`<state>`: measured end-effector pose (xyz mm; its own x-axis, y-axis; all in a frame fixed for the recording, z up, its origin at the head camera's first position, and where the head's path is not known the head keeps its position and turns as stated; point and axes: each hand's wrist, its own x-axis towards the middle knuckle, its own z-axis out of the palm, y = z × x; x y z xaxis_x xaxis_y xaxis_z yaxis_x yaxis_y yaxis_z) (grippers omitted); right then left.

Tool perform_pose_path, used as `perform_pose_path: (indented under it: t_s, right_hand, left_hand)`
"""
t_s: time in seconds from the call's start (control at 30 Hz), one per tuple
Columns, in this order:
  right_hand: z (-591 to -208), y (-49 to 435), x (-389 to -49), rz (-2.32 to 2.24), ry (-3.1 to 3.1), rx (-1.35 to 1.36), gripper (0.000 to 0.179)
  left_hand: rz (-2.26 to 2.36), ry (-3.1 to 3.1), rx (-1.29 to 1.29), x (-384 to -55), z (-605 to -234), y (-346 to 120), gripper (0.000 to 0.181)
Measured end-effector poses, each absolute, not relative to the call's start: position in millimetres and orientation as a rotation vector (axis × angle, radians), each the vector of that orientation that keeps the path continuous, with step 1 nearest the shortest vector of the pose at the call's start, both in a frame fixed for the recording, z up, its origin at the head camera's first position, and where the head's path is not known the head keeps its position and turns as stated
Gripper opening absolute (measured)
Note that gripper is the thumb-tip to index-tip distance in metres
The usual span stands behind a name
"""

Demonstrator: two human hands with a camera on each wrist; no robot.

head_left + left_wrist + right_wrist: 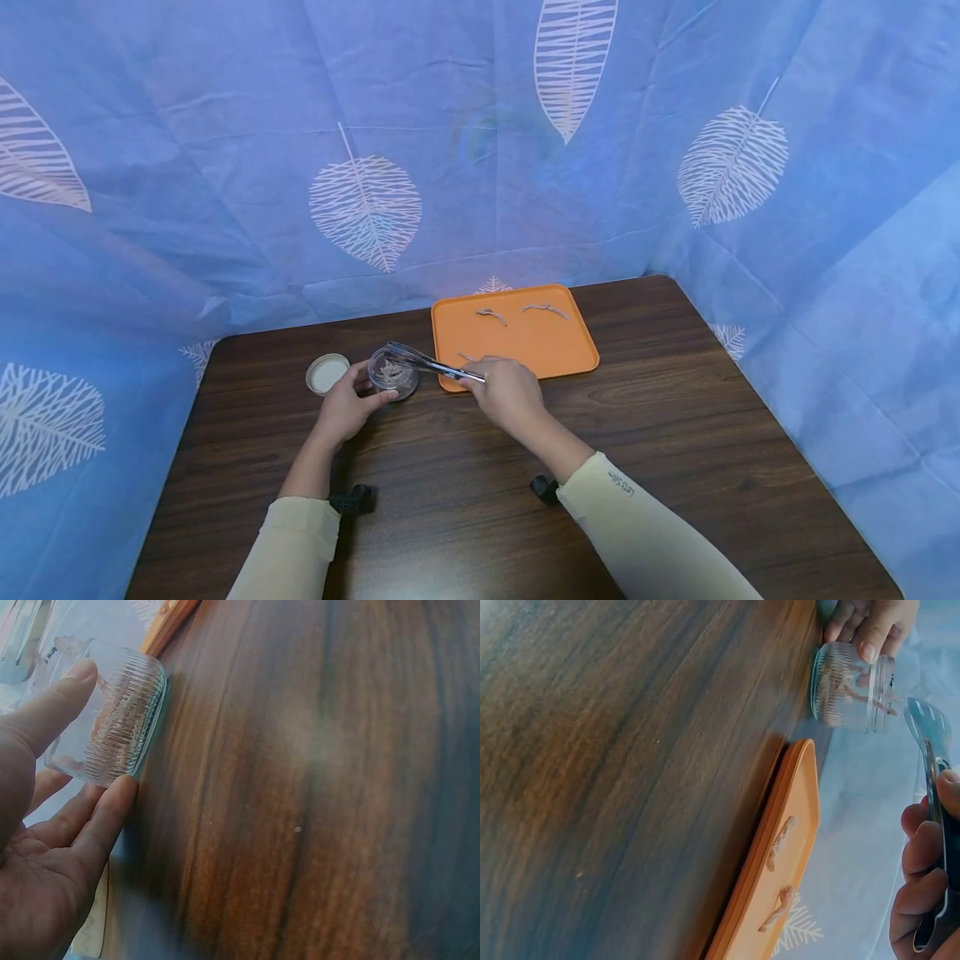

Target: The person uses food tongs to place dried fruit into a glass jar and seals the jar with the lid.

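Note:
My left hand (pixel 347 410) grips a clear glass jar (pixel 393 379) standing on the table, thumb and fingers on opposite sides of its ribbed wall. Thin, brownish twisted strips (pixel 838 681) lie inside the jar. With curled fingers my right hand (pixel 512 398) holds metal tongs (pixel 435 365) whose heads hang just above the jar's open mouth. In the right wrist view nothing clear shows between the tong heads (pixel 928 727). Right of the jar lies an orange tray (pixel 517 343), with strips (pixel 491 316) on it, one partly hidden near my right hand.
A round lid (pixel 327 373) with a pale inside lies left of the jar. The dark wooden table (pixel 450 500) reaches a blue leaf-patterned cloth (pixel 480 183) at the back and right. Black wrist cameras (pixel 358 498) sit at both cuffs.

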<state>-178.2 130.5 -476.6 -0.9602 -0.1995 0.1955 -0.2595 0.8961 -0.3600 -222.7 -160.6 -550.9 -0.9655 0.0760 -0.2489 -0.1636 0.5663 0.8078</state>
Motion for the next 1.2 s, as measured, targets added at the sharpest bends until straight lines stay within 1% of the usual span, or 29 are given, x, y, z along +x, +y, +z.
perform_pose_path:
  t_s: [0.1,0.37,0.93,1.2]
  right_hand:
    - [-476,129,-178,0.579,-2.918,0.351,0.028]
    - [-480,132,-179,0.667,-2.917,0.316,0.040]
    - [-479,159,-186,0.724,-2.894,0.220,0.042]
    - [-484,177,-187,0.725,-2.906,0.173,0.043]
  left_hand:
    - [1.347,2.555,-0.066,-223,-551,-161,0.092]
    - [1.340,2.565,-0.056,-223,-550,-160,0.090]
    - [1.342,2.563,-0.050,-222,-550,-160,0.091]
    - [1.345,2.573,-0.043,-221,-550,-160,0.088]
